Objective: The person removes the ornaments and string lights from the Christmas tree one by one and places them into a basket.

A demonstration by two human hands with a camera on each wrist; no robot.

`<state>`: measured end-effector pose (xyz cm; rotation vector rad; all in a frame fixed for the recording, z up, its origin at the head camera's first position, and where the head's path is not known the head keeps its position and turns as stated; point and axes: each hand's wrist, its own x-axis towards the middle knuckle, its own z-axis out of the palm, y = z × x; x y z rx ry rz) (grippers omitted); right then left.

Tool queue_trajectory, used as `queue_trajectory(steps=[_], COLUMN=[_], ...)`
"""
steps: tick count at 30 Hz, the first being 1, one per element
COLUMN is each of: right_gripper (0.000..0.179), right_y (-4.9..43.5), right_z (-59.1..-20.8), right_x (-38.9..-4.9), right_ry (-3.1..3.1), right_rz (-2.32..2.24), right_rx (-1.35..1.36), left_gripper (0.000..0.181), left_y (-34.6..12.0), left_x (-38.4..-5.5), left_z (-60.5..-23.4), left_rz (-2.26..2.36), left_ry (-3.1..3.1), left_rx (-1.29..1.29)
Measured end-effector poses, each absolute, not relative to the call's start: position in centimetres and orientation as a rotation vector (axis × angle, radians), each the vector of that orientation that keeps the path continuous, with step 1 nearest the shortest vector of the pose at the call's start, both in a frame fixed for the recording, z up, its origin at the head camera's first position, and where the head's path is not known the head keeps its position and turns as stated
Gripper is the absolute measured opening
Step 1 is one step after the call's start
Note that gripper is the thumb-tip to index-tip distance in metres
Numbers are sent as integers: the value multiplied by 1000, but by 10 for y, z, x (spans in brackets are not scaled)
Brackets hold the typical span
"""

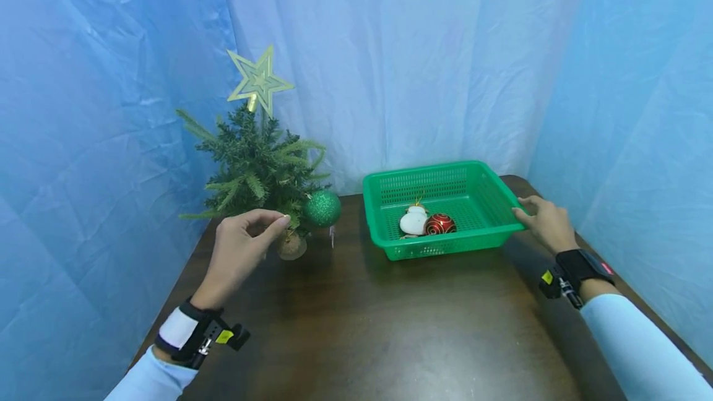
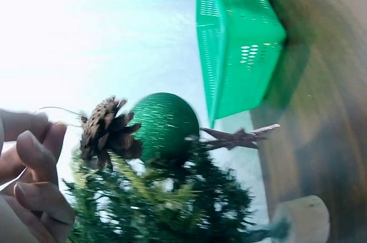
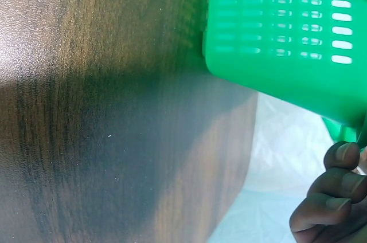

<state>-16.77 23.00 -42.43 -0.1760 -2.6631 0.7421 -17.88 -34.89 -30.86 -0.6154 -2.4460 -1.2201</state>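
Note:
My left hand (image 1: 245, 249) is raised in front of the small Christmas tree (image 1: 250, 166), thumb and index finger pinched together. From those fingertips a thin gold string runs to a brown pine cone (image 2: 109, 131), which overlaps the branches in the left wrist view. Beside the cone is a glittery green ball ornament (image 1: 322, 208) at the tree's right side. My right hand (image 1: 546, 224) grips the right rim of the green plastic basket (image 1: 445, 243). Inside it lie a white ornament (image 1: 413, 223) with a gold loop and a red ball ornament (image 1: 440, 224) with gold swirls.
A gold star (image 1: 259, 81) tops the tree, and a dark glittery star ornament (image 2: 238, 138) hangs low near the green ball. The tree's wooden base (image 2: 304, 220) stands on the dark brown table (image 1: 379, 327). Blue curtains (image 1: 356, 67) enclose the back and both sides.

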Motion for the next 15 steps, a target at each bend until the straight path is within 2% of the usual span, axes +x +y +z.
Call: queue_trajectory(steps=[15], right_gripper=[51], right_y=[231], right_z=[-426], right_x=[-167], right_ry=[-2657], right_rz=[765], right_rx=[-185], left_gripper=[25], left_y=[-345], left_x=[-171], left_z=[-282], left_rz=[-1303], left_ry=[-2529], left_rx=[-686])
